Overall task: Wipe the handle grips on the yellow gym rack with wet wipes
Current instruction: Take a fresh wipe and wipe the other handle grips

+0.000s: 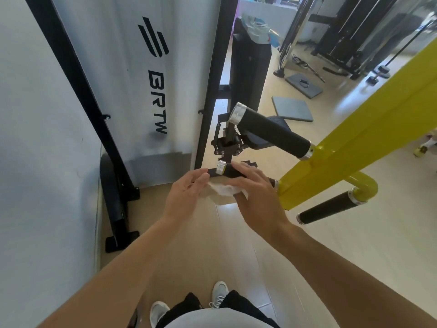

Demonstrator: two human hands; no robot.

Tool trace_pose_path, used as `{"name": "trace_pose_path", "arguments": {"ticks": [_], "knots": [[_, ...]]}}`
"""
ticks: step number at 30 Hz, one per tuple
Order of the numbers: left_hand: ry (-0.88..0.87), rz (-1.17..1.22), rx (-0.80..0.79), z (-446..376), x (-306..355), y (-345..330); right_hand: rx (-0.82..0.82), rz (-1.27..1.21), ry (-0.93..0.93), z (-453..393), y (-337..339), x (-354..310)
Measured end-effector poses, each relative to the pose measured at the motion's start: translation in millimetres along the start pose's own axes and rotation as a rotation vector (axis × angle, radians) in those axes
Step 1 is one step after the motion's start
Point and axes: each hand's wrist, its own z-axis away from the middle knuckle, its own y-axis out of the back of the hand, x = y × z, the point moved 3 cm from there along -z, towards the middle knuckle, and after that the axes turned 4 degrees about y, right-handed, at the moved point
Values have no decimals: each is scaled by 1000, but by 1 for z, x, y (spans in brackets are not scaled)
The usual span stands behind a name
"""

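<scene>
Mid-task: right hand (pixel 257 197) pinching wet wipe (pixel 224 189) under middle grip (pixel 233 172), left hand (pixel 186 192) fingers loosely apart. Upper grip (pixel 272 130), lower grip (pixel 328 207) possibly unwiped.

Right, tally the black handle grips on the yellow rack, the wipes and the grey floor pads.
Black handle grips: 3 (upper, middle under the hands, lower)
White wipes: 1
Grey floor pads: 2 ()
Total: 6

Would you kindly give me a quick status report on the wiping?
Right hand holds wet wipe under middle handle grip. Left hand open beside it, fingers at the wipe. Upper grip and lower grip untouched. Nothing in the way.
</scene>
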Motion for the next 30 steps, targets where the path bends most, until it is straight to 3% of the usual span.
{"name": "trace_pose_path", "arguments": {"ticks": [5,9,10,13,15,20,22,25,28,30], "knots": [[-3,22,-39,-6,13,-7,160,-132,-108,-23,27,10],[-34,16,-65,-7,22,-14,142,-150,-382,-51,24,13],[-42,22,-72,-5,23,-16,75,-191,-385,-51,22,8],[-78,8,-70,-4,23,-16,126,-185,-63,-24,13,4],[-88,0,-75,-4,22,-13,-5,-187,23,-2,3,-2],[-93,-3,-90,-2,22,-12,-63,-244,-117,-13,7,-1],[-100,-27,-98,-1,22,-12,-208,-177,-195,-30,6,-3],[-126,-87,-84,-2,20,-11,-577,-18,-226,-36,-6,-8],[-156,-122,-73,-1,21,-14,-586,355,-91,-28,3,-11],[-167,-162,-68,-1,21,-18,-590,596,-98,-15,17,-6]]}}
